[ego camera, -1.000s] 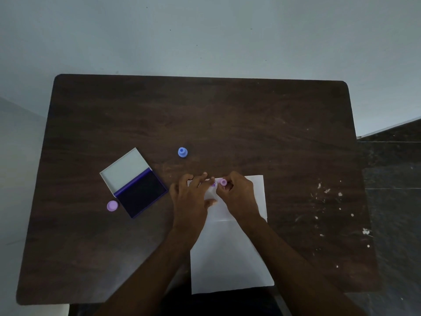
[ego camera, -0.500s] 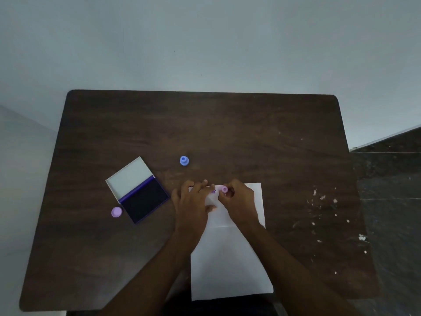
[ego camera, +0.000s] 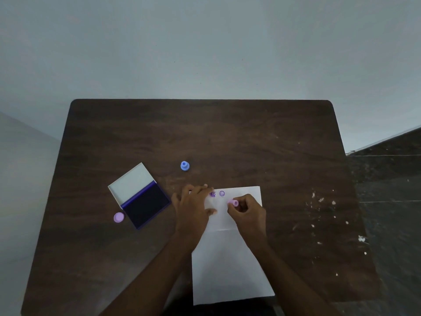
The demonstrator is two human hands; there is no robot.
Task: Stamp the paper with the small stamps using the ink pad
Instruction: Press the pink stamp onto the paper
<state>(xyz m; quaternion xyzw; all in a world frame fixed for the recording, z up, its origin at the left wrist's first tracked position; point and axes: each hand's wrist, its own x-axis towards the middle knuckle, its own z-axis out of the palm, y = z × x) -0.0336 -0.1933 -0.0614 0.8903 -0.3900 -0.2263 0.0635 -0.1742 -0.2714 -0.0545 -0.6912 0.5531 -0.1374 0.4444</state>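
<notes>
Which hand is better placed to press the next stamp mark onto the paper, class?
Right. The right hand already pinches the pink stamp just over the paper, beside the two purple marks. The left hand lies flat, steadying the sheet.

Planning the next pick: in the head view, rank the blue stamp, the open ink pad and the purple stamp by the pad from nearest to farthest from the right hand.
From the right hand:
1. Blue stamp, beyond the paper, up-left.
2. Ink pad, left of the left hand.
3. Purple stamp, at the pad's left, outermost.
</notes>
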